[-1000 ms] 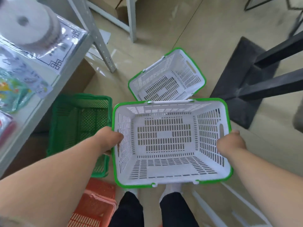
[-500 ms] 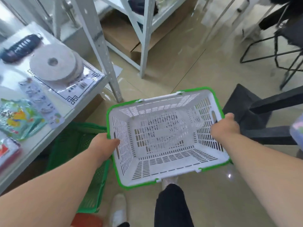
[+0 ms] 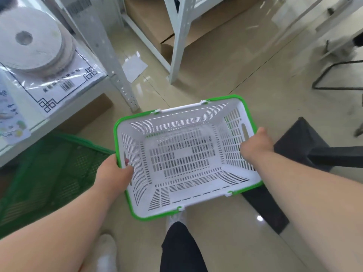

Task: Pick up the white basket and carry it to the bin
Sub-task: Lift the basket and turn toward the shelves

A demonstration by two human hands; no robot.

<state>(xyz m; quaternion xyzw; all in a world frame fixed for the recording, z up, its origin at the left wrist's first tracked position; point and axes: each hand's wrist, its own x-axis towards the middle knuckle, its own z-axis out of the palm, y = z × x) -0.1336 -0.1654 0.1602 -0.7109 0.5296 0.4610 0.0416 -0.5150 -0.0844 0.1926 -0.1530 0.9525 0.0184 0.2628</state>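
Note:
The white basket, slotted plastic with a green rim, hangs in the air in front of me, above the tiled floor, and it is empty. My left hand grips its left rim, with fingers hooked through the side handle slot. My right hand clasps the right rim near the other handle slot. The basket tilts slightly, its far end turned to the right. No bin shows in this view.
A green basket sits on the floor at left, under a white shelf with packaged goods. Metal rack legs and cardboard boxes stand ahead. A black stand base lies at right. My legs and shoes are below.
The basket has been lifted off the second white basket on the floor, which has dropped out of view. I have stepped forward, toward the rack legs.

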